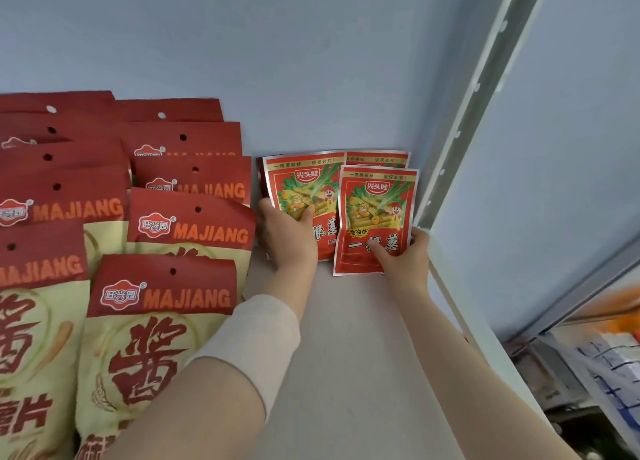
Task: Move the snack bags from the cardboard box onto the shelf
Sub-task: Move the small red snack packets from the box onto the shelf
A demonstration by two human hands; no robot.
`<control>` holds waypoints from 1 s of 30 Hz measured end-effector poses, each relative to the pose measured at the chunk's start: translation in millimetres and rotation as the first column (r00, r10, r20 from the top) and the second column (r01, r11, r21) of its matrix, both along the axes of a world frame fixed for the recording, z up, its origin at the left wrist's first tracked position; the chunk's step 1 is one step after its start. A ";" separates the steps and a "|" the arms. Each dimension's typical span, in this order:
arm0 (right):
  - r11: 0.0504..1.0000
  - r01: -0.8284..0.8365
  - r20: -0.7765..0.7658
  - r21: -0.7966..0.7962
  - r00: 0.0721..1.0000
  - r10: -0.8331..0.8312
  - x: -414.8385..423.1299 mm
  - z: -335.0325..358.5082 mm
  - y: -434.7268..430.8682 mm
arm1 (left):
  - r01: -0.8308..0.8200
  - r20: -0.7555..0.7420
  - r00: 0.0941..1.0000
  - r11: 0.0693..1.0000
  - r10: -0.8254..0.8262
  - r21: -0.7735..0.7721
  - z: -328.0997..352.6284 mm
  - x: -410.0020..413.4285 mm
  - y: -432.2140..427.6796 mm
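Holding two glossy, flat red foil snack bags (377, 210) upright at the back right corner of the smooth pale shelf (346, 338), with left hand (287, 237) and right hand (405, 255) each pinching one bag between thumb in front and fingers hidden behind, beside matte MAJIANG pouches (166, 286) cut off at left.

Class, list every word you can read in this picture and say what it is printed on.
"MAJIANG": red tops of the big bags.
"酱": big bags' fronts.
"光头娃": logo on the small red bags.
"一根葱": their lower fronts.
"非油炸": yellow burst above that.
Big bags' round logo and small red bags' top strips: too blurred to read.
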State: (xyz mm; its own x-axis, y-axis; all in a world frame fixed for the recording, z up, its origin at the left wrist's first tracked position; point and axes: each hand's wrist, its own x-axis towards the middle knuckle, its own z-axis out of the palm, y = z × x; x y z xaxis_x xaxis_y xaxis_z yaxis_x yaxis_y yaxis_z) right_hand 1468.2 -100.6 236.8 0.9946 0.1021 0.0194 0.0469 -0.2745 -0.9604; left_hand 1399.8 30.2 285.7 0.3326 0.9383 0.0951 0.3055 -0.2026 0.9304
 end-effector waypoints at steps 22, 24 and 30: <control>0.732 0.105 0.336 -0.673 0.925 0.176 -111.6 40.9 -39.5 | 0.719 -0.720 0.684 0.277 -0.116 0.638 30.9 -96.2 -37.7; 0.635 0.098 0.346 -0.766 0.896 0.280 -135.7 51.6 -43.7 | 0.742 -0.754 0.654 0.243 -0.058 0.625 39.2 -125.2 -38.5; 0.440 0.074 0.336 -0.895 0.761 0.555 -230.0 70.8 -55.2 | 0.705 -0.790 0.609 0.411 0.068 0.579 51.6 -253.8 -49.7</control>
